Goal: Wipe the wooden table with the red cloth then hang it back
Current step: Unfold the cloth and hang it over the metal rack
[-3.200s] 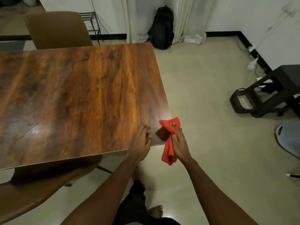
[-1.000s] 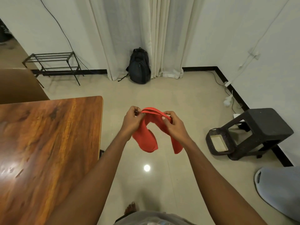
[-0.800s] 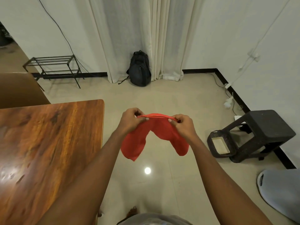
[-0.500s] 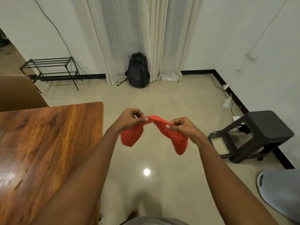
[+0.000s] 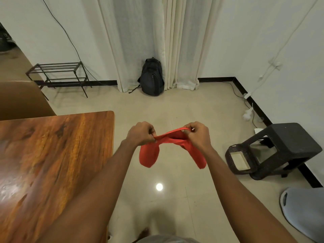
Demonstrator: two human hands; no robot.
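At the centre of the frame, both hands hold the red cloth (image 5: pixel 149 155) in the air above the glossy, pale floor tiles (image 5: pixel 177 107), just to the right of the wooden table (image 5: pixel 52 155) and not touching it. The left hand (image 5: pixel 141 133) has its fingers curled in, pinching one end of the cloth's upper edge between thumb and fingertips. The right hand (image 5: pixel 198 135) does the same at the other end, with the thumb and curled fingers closed on the fabric. Between them the soft cloth is drawn into a narrow, slightly arched band, and a rounded, limp lobe hangs below each hand.

The table fills the lower left. Its top is smooth and polished, with streaky brown and orange grain, a rounded corner and a sheen of reflected light. Behind it at the left edge is the curved tan back of a chair (image 5: pixel 21 100). In the upper left, a thin metal rack (image 5: pixel 57 72) of dark bars stands against the white wall. A dark fabric backpack (image 5: pixel 152 79) leans at the foot of the sheer, pleated white curtains (image 5: pixel 140 41) in the upper middle. At the right, a matt black moulded stool (image 5: pixel 287 142) sits beside a dark woven basket (image 5: pixel 228 155). A round spot of light reflects off the tiles below the cloth.
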